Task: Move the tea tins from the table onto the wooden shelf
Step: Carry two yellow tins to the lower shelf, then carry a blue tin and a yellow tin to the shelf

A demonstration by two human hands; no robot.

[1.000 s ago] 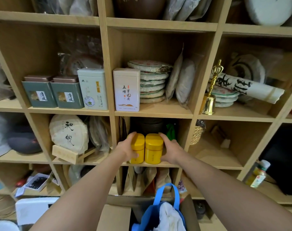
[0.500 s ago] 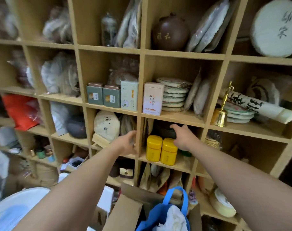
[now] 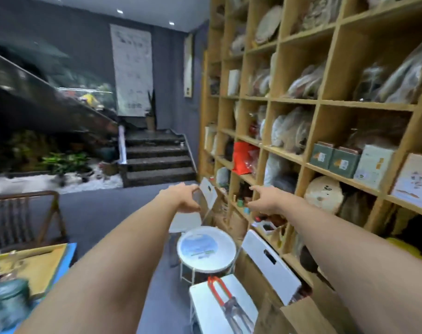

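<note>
My view is blurred. My left hand (image 3: 181, 198) and my right hand (image 3: 265, 201) reach forward in the air, fingers apart, each holding nothing. The wooden shelf (image 3: 299, 101) fills the right side. Two green tins (image 3: 334, 160), a pale tin (image 3: 374, 165) and a white box (image 3: 415, 179) stand in its compartments. A yellow blur (image 3: 401, 243) shows behind my right forearm, in the compartment below. At the lower left, the blue-edged table (image 3: 70, 251) bears a teal tin (image 3: 7, 302) and a wooden tray (image 3: 34, 263).
A round white side table (image 3: 206, 247) and a white stool (image 3: 219, 307) with a red-handled tool stand below my hands. An open cardboard box (image 3: 270, 263) sits against the shelf. A wooden chair (image 3: 19, 218) is at the left, stairs (image 3: 157, 157) behind.
Both hands have let go of the two yellow tins, which stay on the shelf. My view has swung left, away from the shelf toward the room and the table.
</note>
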